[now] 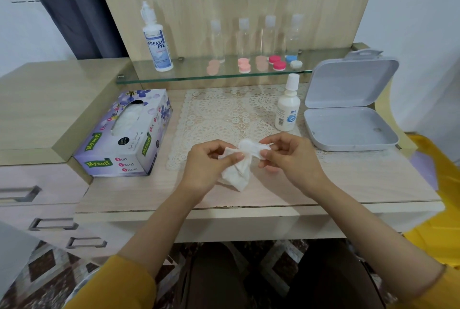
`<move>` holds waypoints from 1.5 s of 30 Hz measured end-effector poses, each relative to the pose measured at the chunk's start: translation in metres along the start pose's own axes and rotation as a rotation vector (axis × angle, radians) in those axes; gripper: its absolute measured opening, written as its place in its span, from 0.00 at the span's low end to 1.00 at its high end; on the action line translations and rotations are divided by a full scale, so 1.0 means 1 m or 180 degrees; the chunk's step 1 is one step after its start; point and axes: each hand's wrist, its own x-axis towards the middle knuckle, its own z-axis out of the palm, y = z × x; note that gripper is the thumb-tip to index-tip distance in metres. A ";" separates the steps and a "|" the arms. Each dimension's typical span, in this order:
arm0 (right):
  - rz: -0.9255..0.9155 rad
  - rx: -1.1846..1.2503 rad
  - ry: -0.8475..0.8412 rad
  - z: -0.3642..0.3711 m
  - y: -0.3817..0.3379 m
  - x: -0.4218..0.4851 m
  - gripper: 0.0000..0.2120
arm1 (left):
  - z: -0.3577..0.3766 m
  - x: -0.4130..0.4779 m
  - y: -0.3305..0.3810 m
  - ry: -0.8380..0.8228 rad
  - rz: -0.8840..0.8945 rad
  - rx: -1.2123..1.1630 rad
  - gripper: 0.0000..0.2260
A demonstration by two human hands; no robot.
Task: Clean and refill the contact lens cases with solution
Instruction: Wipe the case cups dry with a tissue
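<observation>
My right hand (pixel 286 157) pinches a white contact lens case (pixel 251 147) by its right end, above the front of the lace mat (pixel 224 112). A crumpled white tissue (pixel 236 171) is gripped in my left hand (pixel 206 166), and its top is pressed against the left cup of the case. A small white solution bottle (pixel 287 107) stands on the mat behind my right hand. On the glass shelf (pixel 189 73) stand a large Dream Eye solution bottle (pixel 157 40), a pink lens case (pixel 244 64), a magenta one (pixel 277 62) and a blue-and-white one (pixel 294 61).
A purple Mysoft tissue box (pixel 124 134) lies left of the mat. An open grey plastic box (pixel 348 102) sits at the right. Several clear empty bottles (pixel 256 37) line the back of the shelf. Drawers (pixel 37 209) are at the lower left.
</observation>
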 end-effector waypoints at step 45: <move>-0.0432 -0.0181 -0.0226 0.009 0.000 -0.006 0.13 | 0.000 -0.008 0.007 0.0070 -0.0363 -0.0166 0.07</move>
